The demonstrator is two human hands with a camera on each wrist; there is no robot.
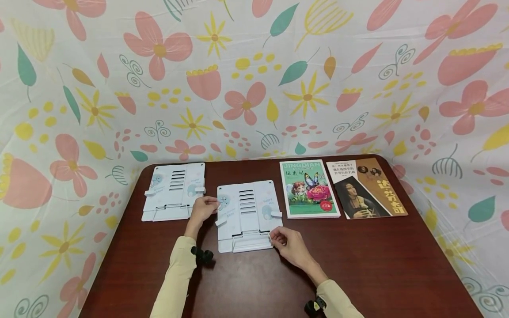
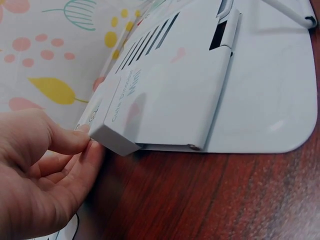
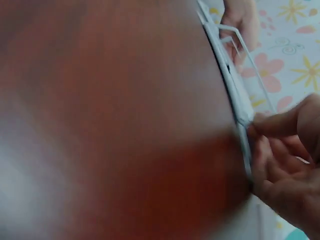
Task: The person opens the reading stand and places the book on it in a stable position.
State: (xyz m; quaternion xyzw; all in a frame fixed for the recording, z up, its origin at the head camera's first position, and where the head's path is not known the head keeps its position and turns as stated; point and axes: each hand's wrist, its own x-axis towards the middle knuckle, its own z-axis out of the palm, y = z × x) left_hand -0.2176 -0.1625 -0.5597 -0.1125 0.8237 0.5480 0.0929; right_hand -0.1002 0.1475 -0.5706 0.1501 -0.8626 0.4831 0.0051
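Note:
A white folded book stand (image 1: 250, 223) with slots and printed pictures lies on the table in front of me. At its left edge my left hand (image 1: 204, 210) pinches the stand between thumb and fingers, beside the page clip (image 2: 117, 135) in the left wrist view. My right hand (image 1: 292, 245) holds the lower right edge with thumb and curled fingers. In the right wrist view the stand (image 3: 235, 90) shows edge-on, with a thin white wire (image 3: 255, 70) standing out from it and my right hand (image 3: 290, 165) on its edge.
A second white book stand (image 1: 167, 194) lies to the left, further back. To the right are a green children's book (image 1: 302, 198) and a brown-and-white book (image 1: 366, 190) with a portrait. The dark wooden table (image 1: 246, 282) meets a flowered cloth (image 1: 246, 145) behind.

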